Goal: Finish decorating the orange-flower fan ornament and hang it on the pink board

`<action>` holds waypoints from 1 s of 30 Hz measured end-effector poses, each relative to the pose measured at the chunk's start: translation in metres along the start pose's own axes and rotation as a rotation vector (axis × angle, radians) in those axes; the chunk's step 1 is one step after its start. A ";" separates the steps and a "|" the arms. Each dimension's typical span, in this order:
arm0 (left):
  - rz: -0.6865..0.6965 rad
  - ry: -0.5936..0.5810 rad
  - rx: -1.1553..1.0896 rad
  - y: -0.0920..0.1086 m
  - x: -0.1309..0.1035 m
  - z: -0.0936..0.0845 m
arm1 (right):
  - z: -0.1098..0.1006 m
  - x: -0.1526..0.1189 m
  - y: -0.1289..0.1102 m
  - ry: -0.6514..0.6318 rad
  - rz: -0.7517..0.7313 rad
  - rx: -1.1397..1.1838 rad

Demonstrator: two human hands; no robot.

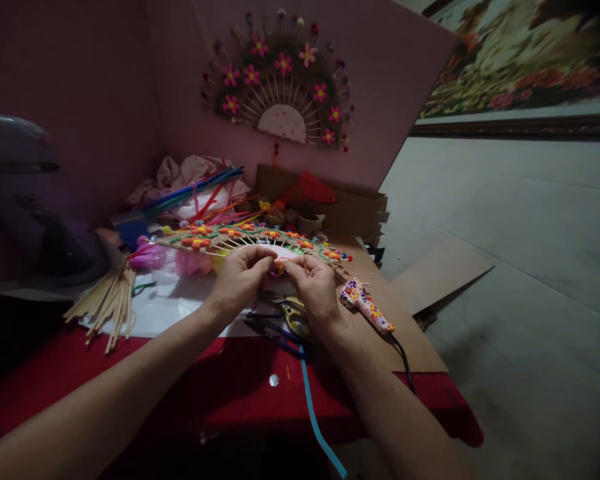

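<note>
My left hand (245, 273) and my right hand (315, 285) meet near the middle of the table, both in a pinch. A thin orange string (281, 259) runs between the fingertips, and a small orange bit hangs just below it. Right behind my hands lies a decorated stick fan (240, 232), with orange flowers, a green wavy line and coloured beads along its curved band. My fingers partly cover its pale centre. Below my hands are scissors (280, 337) with dark blue handles and a yellowish tool (294, 317), partly hidden by my right wrist.
A flower-patterned glue gun (367, 307) with a black cord rests on cardboard (410, 350) at right. Wooden sticks (107, 307) lie at left. Coloured pipe cleaners (195, 193) are heaped behind. A blue strip (317, 420) hangs over the red cloth's front edge. Another fan (280, 83) hangs above.
</note>
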State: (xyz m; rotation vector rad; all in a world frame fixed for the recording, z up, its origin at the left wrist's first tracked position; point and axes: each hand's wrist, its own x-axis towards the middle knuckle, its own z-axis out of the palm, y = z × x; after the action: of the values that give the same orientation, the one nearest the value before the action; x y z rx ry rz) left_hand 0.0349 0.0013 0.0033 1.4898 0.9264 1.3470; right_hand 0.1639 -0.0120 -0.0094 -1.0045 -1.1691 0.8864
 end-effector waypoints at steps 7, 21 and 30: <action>0.168 -0.016 0.175 -0.015 0.003 -0.001 | 0.000 0.000 -0.002 0.057 -0.015 0.008; 0.359 -0.039 0.586 -0.017 -0.001 -0.004 | -0.001 0.001 -0.001 0.047 0.001 0.051; 0.425 -0.012 0.438 -0.011 0.000 -0.005 | -0.002 0.003 0.000 0.076 -0.012 0.066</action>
State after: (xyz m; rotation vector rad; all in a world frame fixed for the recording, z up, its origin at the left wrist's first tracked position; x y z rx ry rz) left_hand 0.0304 0.0057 -0.0071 2.1191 0.9745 1.4889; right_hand 0.1665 -0.0098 -0.0087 -0.9682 -1.0745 0.8648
